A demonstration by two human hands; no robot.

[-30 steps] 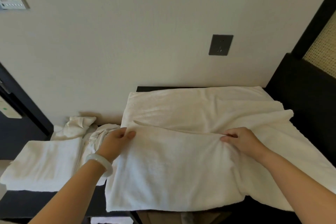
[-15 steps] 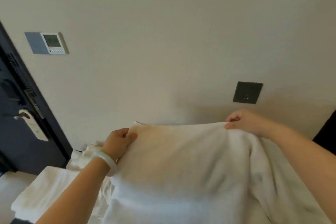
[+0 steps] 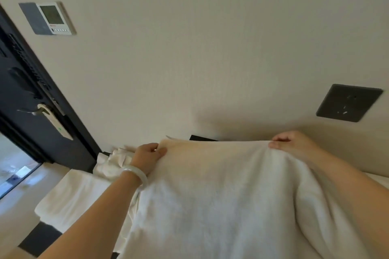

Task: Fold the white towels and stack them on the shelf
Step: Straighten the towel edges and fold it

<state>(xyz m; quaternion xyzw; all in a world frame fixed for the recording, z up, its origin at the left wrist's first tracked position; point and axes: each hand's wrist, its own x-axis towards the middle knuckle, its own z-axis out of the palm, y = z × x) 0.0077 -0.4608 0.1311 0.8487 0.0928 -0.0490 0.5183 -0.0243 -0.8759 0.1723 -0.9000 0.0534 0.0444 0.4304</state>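
In the head view, a large white towel is held up by its top edge in front of the pale wall, and its cloth hangs down to fill the lower middle and right of the frame. The left hand, with a pale bangle on its wrist, pinches the towel's upper left corner between thumb and curled fingers. The right hand grips the towel's upper right edge, its fingers bent over the hem. Just left of the towel, behind the left hand, lies a crumpled white cloth. Further left a folded towel rests on a dark surface. Above the towel's right corner is a dark wall socket. Well up and left of the towel hang a thermostat panel and a dark door with a lever handle.
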